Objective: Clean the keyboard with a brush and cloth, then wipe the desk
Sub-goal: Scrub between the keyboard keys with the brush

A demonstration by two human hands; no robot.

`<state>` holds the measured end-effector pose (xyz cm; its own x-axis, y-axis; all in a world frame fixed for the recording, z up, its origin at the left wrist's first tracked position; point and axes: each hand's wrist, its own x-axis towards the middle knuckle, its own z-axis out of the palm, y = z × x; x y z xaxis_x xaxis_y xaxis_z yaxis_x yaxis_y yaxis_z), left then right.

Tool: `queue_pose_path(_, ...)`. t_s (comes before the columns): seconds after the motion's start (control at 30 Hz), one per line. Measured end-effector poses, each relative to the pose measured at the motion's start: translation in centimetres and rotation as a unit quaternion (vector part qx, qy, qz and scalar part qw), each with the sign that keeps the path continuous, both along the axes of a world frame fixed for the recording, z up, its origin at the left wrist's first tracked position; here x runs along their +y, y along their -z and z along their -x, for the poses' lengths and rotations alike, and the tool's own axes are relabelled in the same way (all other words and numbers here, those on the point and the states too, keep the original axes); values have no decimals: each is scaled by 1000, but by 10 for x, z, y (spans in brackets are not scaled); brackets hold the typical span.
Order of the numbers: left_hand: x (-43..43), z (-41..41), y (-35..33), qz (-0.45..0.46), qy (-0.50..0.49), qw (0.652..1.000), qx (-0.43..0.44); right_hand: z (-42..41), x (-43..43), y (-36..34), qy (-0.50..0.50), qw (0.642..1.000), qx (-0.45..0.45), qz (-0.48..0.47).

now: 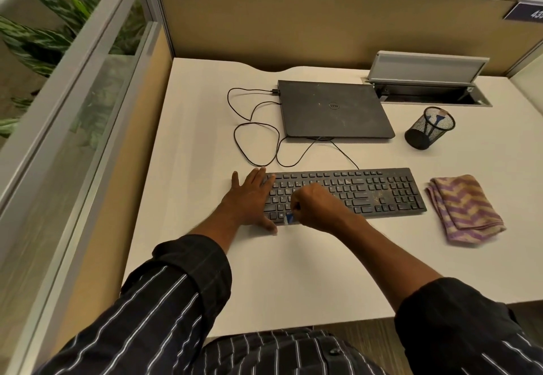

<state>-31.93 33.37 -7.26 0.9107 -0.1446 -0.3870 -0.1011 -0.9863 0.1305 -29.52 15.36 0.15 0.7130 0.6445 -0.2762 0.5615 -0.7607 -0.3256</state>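
Note:
A black keyboard (367, 192) lies across the white desk (205, 145), with specks of dirt on its right half. My left hand (249, 198) lies flat with straight fingers over the keyboard's left end, thumb at its front edge. My right hand (314, 207) is curled around a small blue-and-white brush (289, 218), whose tip sits on the lower-left keys; most of the brush is hidden in the fist. A folded purple-and-tan cloth (464, 208) lies on the desk just right of the keyboard, touched by neither hand.
A closed dusty black laptop (332, 110) sits behind the keyboard, with a black cable (255, 127) looping on the desk to its left. A mesh pen cup (429, 127) stands at the right rear. An open cable hatch (426, 80) and partition walls border the desk.

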Motion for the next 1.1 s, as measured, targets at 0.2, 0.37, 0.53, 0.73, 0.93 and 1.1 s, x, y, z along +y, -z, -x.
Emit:
queue_pose_path(0.2, 4, 3, 0, 0, 3, 1000, 3, 4, 10, 3, 9, 999, -27, -37)
queue_pose_path(0.37, 6, 5, 0, 11, -2, 1000, 0, 8, 10, 4, -17, 1000, -7, 7)
queue_pose_path(0.53, 10, 7, 3, 18, -6, 1000, 0, 6, 15, 3, -14, 999, -37, -32)
queue_pose_path(0.73, 13, 11, 1, 24, -7, 1000, 0, 11, 18, 5, -19, 1000, -21, 7)
queue_pose_path(0.93, 15, 12, 0, 24, -7, 1000, 2, 12, 27, 6, -22, 998, -49, -44)
queue_pose_path(1.1, 19, 11, 2, 25, -6, 1000, 5, 16, 30, 6, -48, 998, -23, 15)
